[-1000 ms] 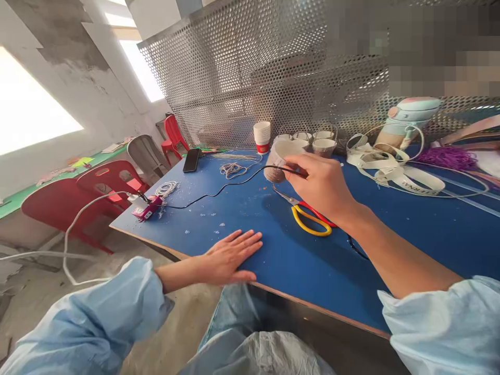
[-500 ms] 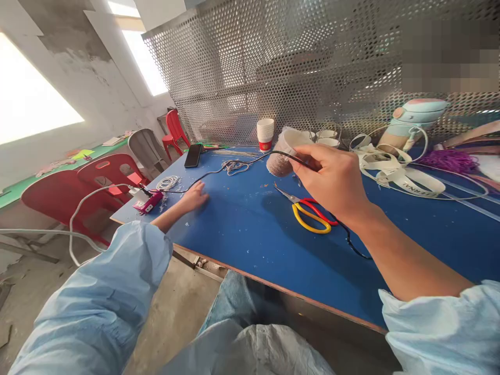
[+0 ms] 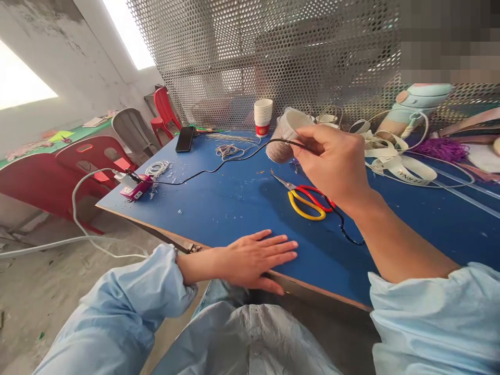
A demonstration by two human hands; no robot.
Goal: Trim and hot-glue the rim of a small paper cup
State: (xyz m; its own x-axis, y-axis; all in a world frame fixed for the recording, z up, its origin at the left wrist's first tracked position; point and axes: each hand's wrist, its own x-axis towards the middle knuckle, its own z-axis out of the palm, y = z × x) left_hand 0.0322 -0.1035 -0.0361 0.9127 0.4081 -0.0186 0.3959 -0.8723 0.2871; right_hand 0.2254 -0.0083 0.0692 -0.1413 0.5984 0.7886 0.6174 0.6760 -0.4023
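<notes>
Right hand (image 3: 338, 169), right of centre, is pinched on the black cord (image 3: 278, 139); the twine-wrapped cup (image 3: 279, 148) sits tilted at its fingertips, upper centre. Can't tell if the fingers also grip the cup. Left hand (image 3: 255, 260), lower centre, is empty, fingers spread, palm down at the desk's (image 3: 219, 219) front edge. Hands well apart.

Risks, my read:
- Cord runs back to the magenta power strip (image 3: 137, 190), mid left, near the desk edge. A hard pull could pop the plug or drag the strip off.
- Cord passes close by the loose twine (image 3: 229, 151); a sideways sweep could snag it.
- Slack below the right hand crosses at the red handle of the scissors (image 3: 289, 185); lifting could catch and swing them.
- If the cup's hold is light, a tug on the cord could tip it.
</notes>
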